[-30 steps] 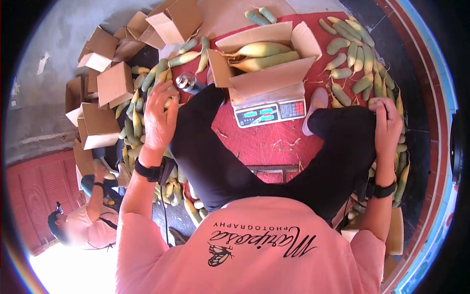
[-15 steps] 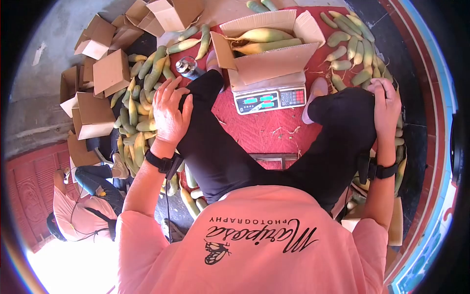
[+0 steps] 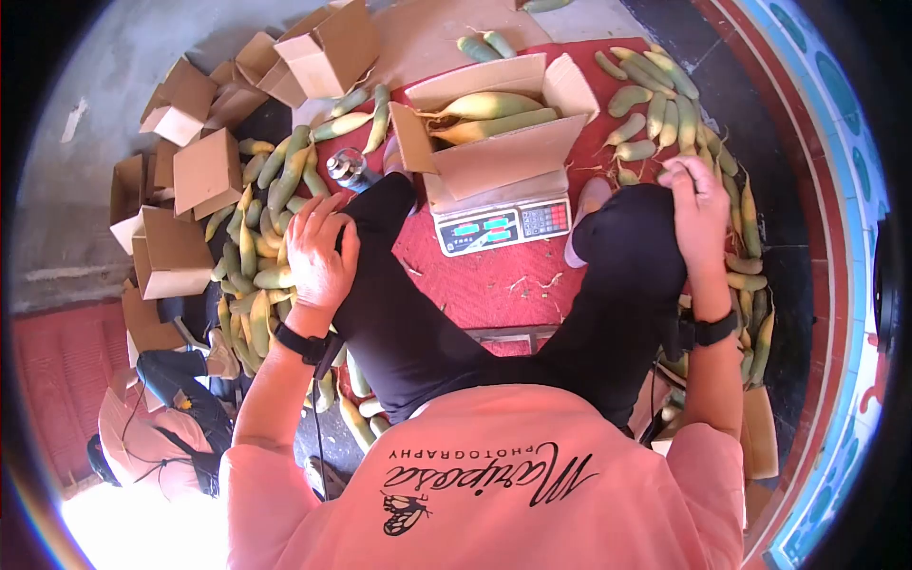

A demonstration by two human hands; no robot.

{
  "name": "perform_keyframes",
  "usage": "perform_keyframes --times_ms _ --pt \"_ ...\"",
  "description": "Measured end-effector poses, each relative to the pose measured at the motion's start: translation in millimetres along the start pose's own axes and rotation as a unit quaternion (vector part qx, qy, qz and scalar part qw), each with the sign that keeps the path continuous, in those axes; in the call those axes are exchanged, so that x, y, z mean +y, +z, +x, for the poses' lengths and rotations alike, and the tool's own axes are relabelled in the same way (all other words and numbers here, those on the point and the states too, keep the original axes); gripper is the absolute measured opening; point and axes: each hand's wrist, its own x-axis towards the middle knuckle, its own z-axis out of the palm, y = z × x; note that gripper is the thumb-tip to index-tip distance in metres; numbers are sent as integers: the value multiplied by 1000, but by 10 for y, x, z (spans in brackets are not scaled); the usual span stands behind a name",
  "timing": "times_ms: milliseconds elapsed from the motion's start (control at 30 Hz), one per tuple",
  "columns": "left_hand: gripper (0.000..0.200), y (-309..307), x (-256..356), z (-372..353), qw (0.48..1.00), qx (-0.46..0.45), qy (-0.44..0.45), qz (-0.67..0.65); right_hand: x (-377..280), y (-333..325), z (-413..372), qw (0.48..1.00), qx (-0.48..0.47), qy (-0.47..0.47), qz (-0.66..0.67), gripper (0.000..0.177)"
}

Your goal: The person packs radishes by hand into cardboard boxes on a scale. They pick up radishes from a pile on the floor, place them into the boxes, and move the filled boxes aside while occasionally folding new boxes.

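My left hand [image 3: 321, 252] rests on my left knee, fingers apart and holding nothing. On the other knee lies my right hand [image 3: 701, 211], its fingers loosely bent over the black trousers, with no object visible in it. Between my feet stands a digital scale [image 3: 502, 226] with lit displays. An open cardboard box [image 3: 508, 157] sits on the scale's platform, its flaps spread outward. Inside it lie long green-and-yellow radishes [image 3: 494, 126]. Close to my left knee is a clear bottle [image 3: 350, 169] with a metallic-looking top.
Piles of radishes [image 3: 255, 237] lie on the left, with more radishes [image 3: 670, 104] at the right. Several open cartons [image 3: 207, 173] stand at the far left. A red mat [image 3: 456, 285] covers the floor ahead. Another person [image 3: 157, 427] sits at the lower left.
The view has tilted and shifted, so the scale and box appear lower and further left. Both hands stay on my knees. Nothing has been picked up or put down.
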Motion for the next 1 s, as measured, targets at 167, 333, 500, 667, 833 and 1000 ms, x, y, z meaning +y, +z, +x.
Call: perform_keyframes --times_ms 167,333,500,667,833,1000 --pt "8 28 -11 -6 1000 -2 7 13 -49 154 -4 998 14 7 60 12" --pt "10 22 20 -7 1000 -13 19 19 -137 360 -42 998 30 -51 6 11" --pt "12 5 51 -15 999 -14 22 29 -194 427 -143 996 2 -38 82 16" --pt "13 -14 43 -70 999 -8 16 36 101 296 -392 998 4 -14 59 23" --pt "10 27 -34 -103 999 9 19 31 1364 32 -1012 963 -112 210 -126 29" --pt "9 30 -25 -87 999 18 23 22 2541 -33 -1558 947 -156 281 -22 28"
